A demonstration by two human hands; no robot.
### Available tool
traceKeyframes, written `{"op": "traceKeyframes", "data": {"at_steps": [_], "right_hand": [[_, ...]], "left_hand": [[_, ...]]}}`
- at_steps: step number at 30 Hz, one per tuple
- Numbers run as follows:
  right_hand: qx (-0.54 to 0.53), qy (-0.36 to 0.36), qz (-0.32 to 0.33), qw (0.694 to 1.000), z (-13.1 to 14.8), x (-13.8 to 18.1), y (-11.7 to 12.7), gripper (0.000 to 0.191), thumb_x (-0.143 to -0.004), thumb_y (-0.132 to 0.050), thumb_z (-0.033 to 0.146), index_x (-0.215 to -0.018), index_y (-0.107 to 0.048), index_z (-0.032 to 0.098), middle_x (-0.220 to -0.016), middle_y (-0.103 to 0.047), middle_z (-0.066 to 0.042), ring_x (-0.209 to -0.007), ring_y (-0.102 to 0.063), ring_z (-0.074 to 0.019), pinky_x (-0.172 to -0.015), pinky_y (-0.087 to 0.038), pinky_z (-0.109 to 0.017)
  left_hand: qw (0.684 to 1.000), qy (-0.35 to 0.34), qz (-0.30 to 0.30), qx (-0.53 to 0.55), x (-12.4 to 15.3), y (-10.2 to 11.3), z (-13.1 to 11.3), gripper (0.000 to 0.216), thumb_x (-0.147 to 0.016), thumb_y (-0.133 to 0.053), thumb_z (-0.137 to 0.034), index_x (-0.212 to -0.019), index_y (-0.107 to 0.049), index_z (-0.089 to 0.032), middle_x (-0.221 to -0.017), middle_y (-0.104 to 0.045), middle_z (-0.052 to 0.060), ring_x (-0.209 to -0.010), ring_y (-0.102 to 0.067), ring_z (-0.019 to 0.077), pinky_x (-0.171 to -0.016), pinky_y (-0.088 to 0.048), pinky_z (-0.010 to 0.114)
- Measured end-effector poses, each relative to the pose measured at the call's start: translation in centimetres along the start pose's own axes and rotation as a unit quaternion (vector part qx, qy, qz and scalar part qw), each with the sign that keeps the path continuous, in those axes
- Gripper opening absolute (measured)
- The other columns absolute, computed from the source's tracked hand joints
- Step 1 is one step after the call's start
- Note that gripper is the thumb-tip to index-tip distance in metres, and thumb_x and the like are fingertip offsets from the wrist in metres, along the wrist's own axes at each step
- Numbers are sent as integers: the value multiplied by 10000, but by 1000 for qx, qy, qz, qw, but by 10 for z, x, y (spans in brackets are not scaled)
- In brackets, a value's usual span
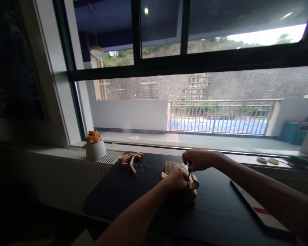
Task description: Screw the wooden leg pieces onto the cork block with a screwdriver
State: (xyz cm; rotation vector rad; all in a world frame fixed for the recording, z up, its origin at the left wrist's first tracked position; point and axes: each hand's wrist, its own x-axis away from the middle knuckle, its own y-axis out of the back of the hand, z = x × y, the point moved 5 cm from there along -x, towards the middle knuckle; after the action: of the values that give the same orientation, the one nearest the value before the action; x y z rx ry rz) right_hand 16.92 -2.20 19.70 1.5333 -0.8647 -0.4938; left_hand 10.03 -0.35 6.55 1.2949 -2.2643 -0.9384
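On the dark table, my right hand [196,160] is closed around the dark handle of a screwdriver [189,168]. The tool stands nearly upright, its shaft pointing down at a pale curved wooden piece [194,184]. My left hand [178,178] is closed on that wooden piece, with its fingers beside the screwdriver's tip; the contact point is hidden. Behind and beneath the hands lies a small woven seat [172,165] with wooden parts around it. Farther left on the table lie loose curved wooden parts [132,164] and several screws [142,167].
A grey pot with an orange top [95,147] stands on the sill at left. A flat board with a red mark [260,210] lies at the table's right. Tape rolls [272,161] and scissors [295,165] rest on the right sill. A large window [159,68] faces me.
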Motion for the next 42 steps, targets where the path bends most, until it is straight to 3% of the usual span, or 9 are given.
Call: {"op": "traceKeyframes", "data": {"at_steps": [5, 10, 17, 23, 29, 33, 37, 42], "right_hand": [[-11, 31, -26, 999, 3, -2, 1, 213, -755, -562, 170, -908, -710, 163, -899, -721, -63, -754, -635, -171, -602, -411, -236], [18, 19, -65, 998, 5, -3, -3, 284, -849, -460, 269, -921, -701, 137, -926, -707, -143, -836, -639, -247, -652, -401, -305], [4, 0, -28, 1000, -1, 2, 0, 354, -705, -602, 259, -1045, -659, 178, -857, -709, -76, -717, -622, -204, -541, -374, -256], [-14, 22, -36, 999, -4, 0, -9, 222, -737, -560, 200, -916, -688, 168, -896, -706, -69, -747, -598, -177, -576, -368, -250], [-13, -11, -24, 1000, -7, 3, -3, 239, -734, -582, 279, -894, -714, 160, -809, -711, -76, -672, -604, -191, -531, -365, -263], [-25, 0, -11, 1000, -8, 6, 5, 275, -668, -634, 194, -929, -721, 195, -874, -719, -34, -708, -608, -160, -550, -385, -229], [-14, -3, -21, 1000, -10, 5, 2, 198, -728, -578, 194, -839, -738, 158, -800, -718, -65, -679, -602, -169, -561, -379, -252], [-6, -18, -43, 999, -11, 6, -2, 287, -819, -500, 300, -884, -729, 141, -837, -712, -110, -709, -615, -201, -567, -375, -277]], "left_hand": [[999, -10, -37, -28, -2, 2, -1, 114, -707, -578, -194, -746, -668, -136, -709, -622, 31, -716, -555, 169, -678, -422, 276], [997, -22, -47, -52, 1, 4, -3, 109, -731, -602, -222, -765, -659, -135, -751, -640, 41, -700, -551, 153, -658, -420, 261], [995, -22, -42, -83, 1, 5, -3, 142, -764, -610, -246, -828, -650, -125, -803, -642, 39, -741, -573, 163, -668, -433, 266], [994, -32, -21, -102, 1, 2, -2, 216, -861, -570, -311, -946, -617, -119, -908, -623, 46, -824, -590, 169, -749, -489, 326], [994, -32, -39, -97, 1, 5, -5, 128, -761, -596, -229, -816, -666, -138, -762, -619, 17, -714, -556, 147, -662, -424, 246], [994, -14, -40, -97, -1, 4, -3, 117, -715, -609, -217, -785, -671, -146, -724, -610, 15, -689, -542, 147, -650, -417, 256], [995, -10, -42, -91, -2, 3, -2, 130, -713, -599, -224, -783, -670, -141, -728, -607, 14, -700, -533, 151, -653, -412, 259], [995, -16, -37, -89, 0, 3, -2, 164, -732, -573, -232, -814, -672, -131, -731, -608, 14, -685, -536, 144, -633, -409, 248]]}}
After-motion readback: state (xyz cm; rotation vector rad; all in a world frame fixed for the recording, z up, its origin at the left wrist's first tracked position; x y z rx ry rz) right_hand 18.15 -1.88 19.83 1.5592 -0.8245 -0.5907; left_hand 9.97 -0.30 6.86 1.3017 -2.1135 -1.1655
